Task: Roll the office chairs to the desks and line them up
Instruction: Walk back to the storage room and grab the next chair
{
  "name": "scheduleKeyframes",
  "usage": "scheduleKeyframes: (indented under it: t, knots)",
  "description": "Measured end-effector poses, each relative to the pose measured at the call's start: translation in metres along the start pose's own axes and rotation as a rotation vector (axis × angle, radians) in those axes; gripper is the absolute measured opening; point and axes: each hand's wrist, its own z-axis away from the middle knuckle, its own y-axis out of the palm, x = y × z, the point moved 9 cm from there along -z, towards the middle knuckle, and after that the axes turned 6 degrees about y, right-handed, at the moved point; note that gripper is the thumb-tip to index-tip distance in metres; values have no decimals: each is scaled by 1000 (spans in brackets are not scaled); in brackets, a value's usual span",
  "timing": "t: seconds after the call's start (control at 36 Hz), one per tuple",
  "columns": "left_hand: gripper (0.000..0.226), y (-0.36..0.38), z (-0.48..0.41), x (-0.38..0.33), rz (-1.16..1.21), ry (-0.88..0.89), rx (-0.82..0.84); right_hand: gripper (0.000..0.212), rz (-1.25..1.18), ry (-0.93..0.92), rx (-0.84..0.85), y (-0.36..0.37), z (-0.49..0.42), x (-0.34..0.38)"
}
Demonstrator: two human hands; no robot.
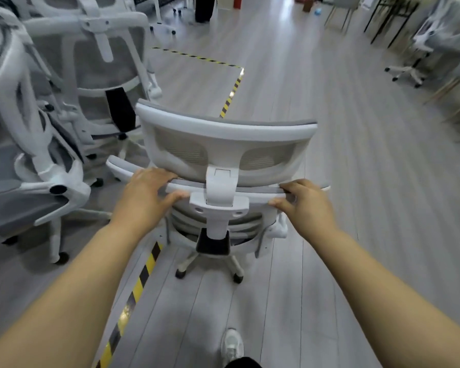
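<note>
Both arms reach forward, left hand point(146, 196) and right hand point(304, 204) gripping chair backrest point(223, 144).

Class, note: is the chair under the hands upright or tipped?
Upright: the chair stands on its castors on the floor.

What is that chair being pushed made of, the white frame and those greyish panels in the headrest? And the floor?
The chair frame looks like moulded white plastic: smooth, softly shiny, rounded edges. The headrest panels are greyish mesh; a fine weave shows. The floor is pale grey wood-look planks with visible seams, perhaps laminate or vinyl.
</note>
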Motion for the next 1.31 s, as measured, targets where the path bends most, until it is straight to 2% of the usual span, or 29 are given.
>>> scheduleKeyframes:
  t: [0.36, 0.75, 1.03, 1.31]
  knots:
    - [38, 67, -169, -14, 27, 21, 28, 46, -21, -4, 34, -24, -186, -45]
    - [37, 133, -388, 13, -47, 175, 26, 45, -60, 86, -5, -30, -388, -66]
    - [39, 160, -539, 25, -27, 184, 28, 48, -85, 123, -7, -26, -538, -66]
    - [34, 189, -681, 58, -30, 126, 9, 46, -103, 72, -18, -20, -689, -56]
